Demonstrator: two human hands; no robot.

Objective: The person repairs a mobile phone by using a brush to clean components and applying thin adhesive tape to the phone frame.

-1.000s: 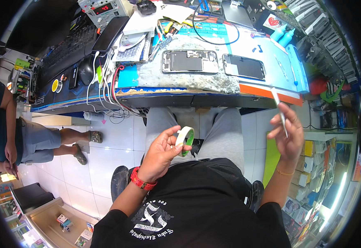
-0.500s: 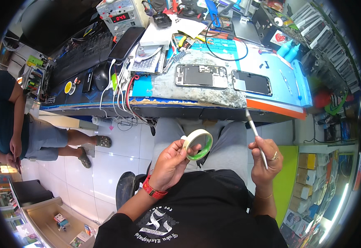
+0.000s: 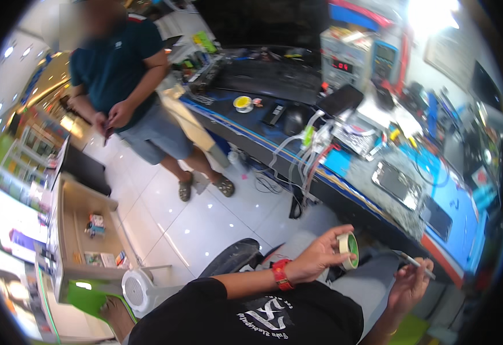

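My left hand (image 3: 320, 253), with a red band at its wrist, holds a roll of cream tape (image 3: 344, 244) with a green inner core. The roll is tilted on edge between thumb and fingers, above my lap. To its right, my right hand (image 3: 408, 286) is closed round a slim silver pen-like tool (image 3: 411, 261), whose tip points up and left toward the bench edge. Both hands are off the bench. On a grey mat (image 3: 372, 163) lie an opened phone body (image 3: 397, 183) and, beside it, a dark phone screen part (image 3: 435, 218).
White cables (image 3: 312, 150) hang over the bench's front edge. A mouse (image 3: 295, 119), a black phone (image 3: 339, 100) and a power supply (image 3: 339, 57) stand farther along. On the left, another person (image 3: 122, 69) stands on the tiled floor, near a wooden cabinet (image 3: 84, 198). A black seat (image 3: 231, 259) is beside me.
The view has swung left, bringing the standing person and shop interior further in. Bench and hands now appear farther right. Both hands still hold the tape roll and the tool.
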